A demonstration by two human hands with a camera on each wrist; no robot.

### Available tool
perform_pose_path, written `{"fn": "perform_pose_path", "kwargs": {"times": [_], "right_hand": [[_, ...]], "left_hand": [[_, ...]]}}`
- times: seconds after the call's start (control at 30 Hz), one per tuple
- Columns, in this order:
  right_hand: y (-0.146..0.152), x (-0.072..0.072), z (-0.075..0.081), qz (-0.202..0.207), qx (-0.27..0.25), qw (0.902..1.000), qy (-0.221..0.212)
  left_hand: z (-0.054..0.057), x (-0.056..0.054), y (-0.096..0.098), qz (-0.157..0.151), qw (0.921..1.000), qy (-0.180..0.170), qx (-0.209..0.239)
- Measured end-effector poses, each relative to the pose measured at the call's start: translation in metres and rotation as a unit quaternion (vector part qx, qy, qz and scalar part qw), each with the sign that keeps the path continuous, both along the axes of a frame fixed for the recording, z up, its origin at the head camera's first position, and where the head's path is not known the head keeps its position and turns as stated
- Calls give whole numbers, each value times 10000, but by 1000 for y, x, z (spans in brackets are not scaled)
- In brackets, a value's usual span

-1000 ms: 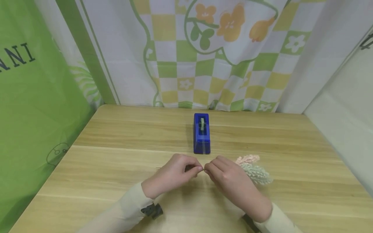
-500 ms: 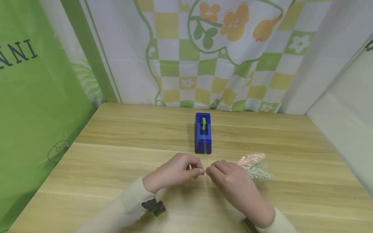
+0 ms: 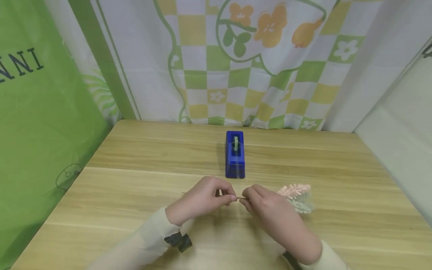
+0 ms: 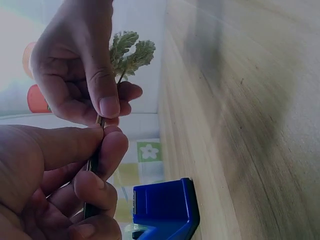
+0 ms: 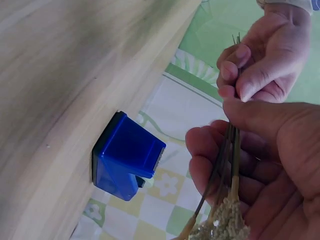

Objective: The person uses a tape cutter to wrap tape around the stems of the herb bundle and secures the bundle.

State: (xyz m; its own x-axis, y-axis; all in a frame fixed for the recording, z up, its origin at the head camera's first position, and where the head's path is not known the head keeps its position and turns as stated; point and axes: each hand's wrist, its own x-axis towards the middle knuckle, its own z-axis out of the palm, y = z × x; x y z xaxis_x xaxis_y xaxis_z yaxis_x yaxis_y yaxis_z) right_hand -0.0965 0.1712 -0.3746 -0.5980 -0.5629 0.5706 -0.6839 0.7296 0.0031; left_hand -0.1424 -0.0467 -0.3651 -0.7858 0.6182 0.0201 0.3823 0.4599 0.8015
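Observation:
Both hands work on a small bunch of artificial flower sprigs with thin dark stems. My left hand pinches the stems between thumb and fingers, and the stem ends poke out past it. Close beside it, fingertips almost meeting, my right hand pinches the same stems nearer the flower heads. Beyond the right hand show a pink fluffy head and a pale green one. In the right wrist view, the stems cross the right palm, with knobbly heads at the bottom. A short stretch of stem shows between the hands.
A blue tape dispenser stands on the wooden table, just beyond the hands. Its toothed cutting edge faces the hands. Behind the table hangs a checked, flowered curtain, with a green cloth at the left.
The flower heads have turned and shifted slightly as the right fingers moved on the stems. The gap between the hands has widened a little. The left hand keeps its pinch nearly in place.

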Motion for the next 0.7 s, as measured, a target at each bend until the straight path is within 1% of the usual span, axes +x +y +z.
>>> {"fn": "perform_pose_path", "kwargs": {"times": [0.1, 0.2, 0.27, 0.37, 0.43, 0.53, 0.6, 0.7], "right_hand": [[0, 2, 5, -189, 178, 9986, -459], [1, 3, 8, -230, 205, 9950, -948], [3, 3, 9, -167, 195, 9932, -1136], [4, 3, 10, -48, 169, 9918, -1268], [4, 2, 10, 36, 146, 9916, -1287], [4, 0, 8, 151, 121, 9928, -1182], [3, -1, 6, 199, 117, 9946, -1007], [2, -2, 4, 212, 148, 9973, -683]], "left_hand": [[-1, 2, 0, 60, 9999, 101, -61], [-1, 3, -1, 89, 9997, 192, -115], [-1, 4, -1, 83, 9997, 205, -95], [-2, 4, -1, 58, 9998, 192, -63], [-2, 4, 0, 52, 9998, 191, -62], [-2, 4, 0, 65, 9997, 213, -117], [-2, 4, 0, 64, 9996, 217, -195], [-1, 4, 0, -18, 9994, 197, -276]]}}
